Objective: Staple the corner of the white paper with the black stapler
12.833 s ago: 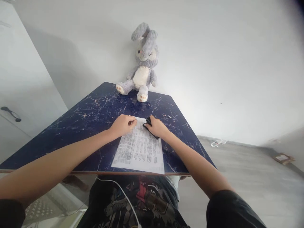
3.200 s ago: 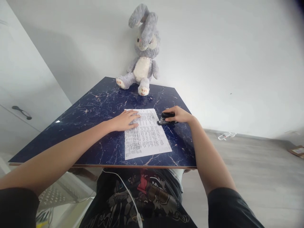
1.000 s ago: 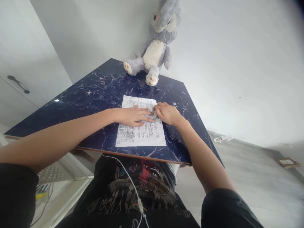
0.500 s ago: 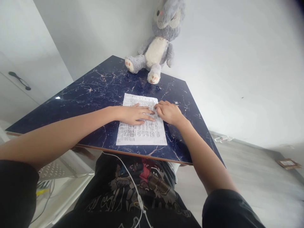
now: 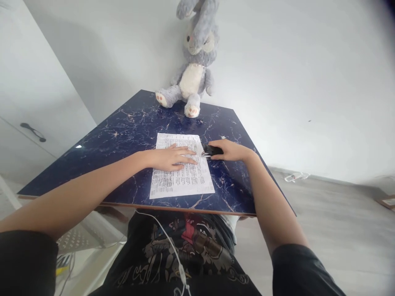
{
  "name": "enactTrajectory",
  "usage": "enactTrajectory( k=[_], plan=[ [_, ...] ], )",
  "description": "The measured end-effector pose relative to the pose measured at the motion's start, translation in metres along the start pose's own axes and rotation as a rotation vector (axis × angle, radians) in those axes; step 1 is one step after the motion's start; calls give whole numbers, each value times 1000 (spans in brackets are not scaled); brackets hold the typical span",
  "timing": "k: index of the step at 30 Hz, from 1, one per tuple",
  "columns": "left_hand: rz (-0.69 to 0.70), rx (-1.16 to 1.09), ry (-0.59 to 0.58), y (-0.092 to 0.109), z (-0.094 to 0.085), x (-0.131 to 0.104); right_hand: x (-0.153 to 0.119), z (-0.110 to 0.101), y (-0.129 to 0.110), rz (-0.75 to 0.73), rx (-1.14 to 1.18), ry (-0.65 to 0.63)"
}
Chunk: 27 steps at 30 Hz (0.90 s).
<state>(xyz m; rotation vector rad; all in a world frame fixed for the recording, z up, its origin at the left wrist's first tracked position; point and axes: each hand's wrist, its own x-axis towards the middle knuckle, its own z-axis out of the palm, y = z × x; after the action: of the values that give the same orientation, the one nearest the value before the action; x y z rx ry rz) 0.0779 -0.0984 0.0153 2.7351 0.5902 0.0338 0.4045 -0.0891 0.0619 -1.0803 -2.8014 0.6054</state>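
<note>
Printed paper (image 5: 185,181) lies flat on the dark blue marbled table (image 5: 123,135). My left hand (image 5: 169,158) rests palm down on it, fingers spread towards the right edge. In my right hand (image 5: 230,149) is a black stapler (image 5: 213,151), its metal front end at the paper's right edge. Whether the edge sits between the stapler's jaws is too small to tell.
A grey and white plush rabbit (image 5: 190,82) sits at the table's back against the wall. A white cable (image 5: 173,242) hangs down my shirt. A clear plastic item (image 5: 294,176) lies on the floor at the right. A cabinet with a dark handle (image 5: 33,132) stands at the left.
My right hand has moved off the paper to the right and now holds the black stapler. My left hand stays spread on the paper. The camera view has shifted, so the rabbit appears lower.
</note>
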Motion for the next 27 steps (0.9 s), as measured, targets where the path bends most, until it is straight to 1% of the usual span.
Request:
enactTrajectory(
  k=[2, 3, 4, 5, 6, 7, 8, 9, 11, 12, 13, 15, 18, 20, 22, 24, 27],
  plan=[
    [10, 8, 2, -2, 1, 0, -11, -8, 11, 85, -48, 26],
    [23, 15, 11, -4, 3, 1, -14, -10, 15, 152, -63, 70],
    [43, 23, 31, -5, 4, 2, -15, -12, 18, 229, -71, 145],
    [69, 32, 70, -6, 5, 3, -14, -11, 17, 304, -72, 253],
    [96, 44, 130, -7, 5, 5, -9, -9, 15, 367, -61, 379],
    [116, 56, 216, -6, 5, 7, -2, -5, 9, 409, -38, 498],
    [124, 67, 328, -5, 4, 8, 8, 1, 1, 429, -14, 600],
    [119, 76, 456, -3, 2, 9, 19, 8, -9, 420, 22, 650],
    [88, 91, 712, 1, -2, 10, 46, 26, -32, 365, 33, 634],
    [74, 98, 812, 3, -4, 9, 59, 35, -43, 320, 7, 618],
    [68, 107, 882, 4, -5, 8, 71, 44, -53, 287, -26, 596],
    [70, 120, 944, 5, -7, 6, 89, 57, -66, 276, -87, 536],
    [63, 116, 953, 5, -6, 4, 98, 68, -71, 312, -119, 466],
    [48, 112, 954, 5, -6, 4, 91, 69, -64, 332, -118, 457],
    [35, 104, 945, 6, -6, 5, 75, 67, -53, 351, -112, 463],
    [27, 83, 935, 7, -6, 5, 49, 65, -39, 380, -100, 472],
    [12, 47, 927, 8, -6, 5, -2, 65, -15, 439, -84, 487]
  ],
)
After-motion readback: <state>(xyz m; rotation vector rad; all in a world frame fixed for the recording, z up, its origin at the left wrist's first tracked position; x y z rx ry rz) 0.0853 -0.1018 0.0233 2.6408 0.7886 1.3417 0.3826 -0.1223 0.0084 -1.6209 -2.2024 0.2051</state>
